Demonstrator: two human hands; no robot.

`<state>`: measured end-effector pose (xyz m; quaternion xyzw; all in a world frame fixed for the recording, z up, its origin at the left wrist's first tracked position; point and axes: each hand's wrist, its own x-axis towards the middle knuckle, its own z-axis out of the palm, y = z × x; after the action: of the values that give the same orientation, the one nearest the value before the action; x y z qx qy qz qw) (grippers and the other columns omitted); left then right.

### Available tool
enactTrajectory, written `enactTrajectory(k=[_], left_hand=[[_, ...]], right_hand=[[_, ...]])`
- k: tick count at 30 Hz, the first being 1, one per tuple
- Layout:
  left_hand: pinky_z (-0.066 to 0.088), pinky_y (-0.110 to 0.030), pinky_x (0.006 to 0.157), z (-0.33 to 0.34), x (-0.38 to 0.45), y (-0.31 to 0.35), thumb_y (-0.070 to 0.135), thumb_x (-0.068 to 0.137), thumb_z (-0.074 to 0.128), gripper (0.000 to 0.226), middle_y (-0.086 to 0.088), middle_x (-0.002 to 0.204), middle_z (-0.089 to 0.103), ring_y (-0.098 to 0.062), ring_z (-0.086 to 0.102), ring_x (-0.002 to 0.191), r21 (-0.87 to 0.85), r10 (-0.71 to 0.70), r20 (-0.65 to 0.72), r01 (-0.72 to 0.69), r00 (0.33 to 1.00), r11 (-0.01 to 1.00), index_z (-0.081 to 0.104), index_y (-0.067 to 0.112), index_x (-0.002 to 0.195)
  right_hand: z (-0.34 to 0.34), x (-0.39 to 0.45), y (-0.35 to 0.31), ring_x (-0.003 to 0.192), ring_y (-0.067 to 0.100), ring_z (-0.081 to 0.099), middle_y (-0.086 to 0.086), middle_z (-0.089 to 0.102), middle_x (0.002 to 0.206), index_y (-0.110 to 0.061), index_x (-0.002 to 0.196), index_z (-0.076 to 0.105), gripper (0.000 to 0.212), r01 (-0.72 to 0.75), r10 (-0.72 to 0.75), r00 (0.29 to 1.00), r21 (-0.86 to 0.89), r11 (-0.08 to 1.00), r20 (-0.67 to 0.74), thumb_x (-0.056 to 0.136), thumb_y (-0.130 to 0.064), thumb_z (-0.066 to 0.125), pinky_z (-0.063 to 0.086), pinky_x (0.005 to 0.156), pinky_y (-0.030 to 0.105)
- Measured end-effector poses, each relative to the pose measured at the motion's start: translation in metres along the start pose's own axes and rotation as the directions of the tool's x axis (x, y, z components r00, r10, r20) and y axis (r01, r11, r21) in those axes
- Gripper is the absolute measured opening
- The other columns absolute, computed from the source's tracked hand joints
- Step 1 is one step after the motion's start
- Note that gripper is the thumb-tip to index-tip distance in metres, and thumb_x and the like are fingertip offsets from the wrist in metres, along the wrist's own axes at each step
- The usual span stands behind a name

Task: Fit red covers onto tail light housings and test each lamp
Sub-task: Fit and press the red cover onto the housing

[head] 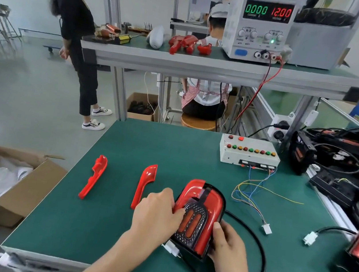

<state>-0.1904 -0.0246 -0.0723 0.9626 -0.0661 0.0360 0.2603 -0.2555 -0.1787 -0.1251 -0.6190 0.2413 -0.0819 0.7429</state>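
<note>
A tail light [199, 213] with a red cover on its black housing rests near the front of the green bench. My left hand [157, 216] grips its left edge, thumb on the patterned centre panel. Along its right edge my right hand [227, 247] holds the housing. Its white plug [172, 249] and black cable [257, 245] trail beside it. Two loose red covers [94, 175] [144, 184] lie on the mat to the left. The test box [249, 152] with coloured buttons sits at the back right, its wires ending in a white connector [267, 228].
A power supply [259, 24] reading 12.00 stands on the upper shelf beside more red covers [187, 42]. Black housings and cables [344, 165] pile up at the right. An open cardboard box [4, 179] sits at the left. One person stands and another sits beyond the bench.
</note>
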Motion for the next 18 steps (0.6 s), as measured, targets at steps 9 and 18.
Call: enactTrajectory(k=[9, 18], left_hand=[[0.044, -0.030, 0.064, -0.005, -0.016, -0.009, 0.056, 0.098, 0.055, 0.036, 0.009, 0.087, 0.053, -0.018, 0.053, 0.072, 0.107, 0.245, -0.081, -0.236, 0.966, 0.966, 0.046, 0.022, 0.091], [0.032, -0.017, 0.043, 0.019, -0.022, -0.029, 0.034, 0.079, 0.085, 0.029, 0.010, 0.067, 0.053, -0.009, 0.044, 0.048, 0.122, 0.471, -0.391, -0.463, 0.791, 0.878, 0.062, 0.017, 0.074]], right_hand=[[-0.003, 0.002, 0.004, 0.104, 0.024, 0.074, 0.003, 0.078, 0.107, -0.017, 0.120, 0.067, 0.022, 0.019, -0.019, 1.000, 0.037, 0.999, -0.010, 0.106, -0.017, 0.051, 0.059, 0.091, 0.050], [-0.004, 0.005, 0.007, 0.107, 0.029, 0.072, 0.007, 0.078, 0.108, -0.013, 0.121, 0.068, 0.022, 0.030, -0.029, 0.999, 0.058, 0.998, -0.020, 0.105, -0.012, 0.052, 0.052, 0.102, 0.056]])
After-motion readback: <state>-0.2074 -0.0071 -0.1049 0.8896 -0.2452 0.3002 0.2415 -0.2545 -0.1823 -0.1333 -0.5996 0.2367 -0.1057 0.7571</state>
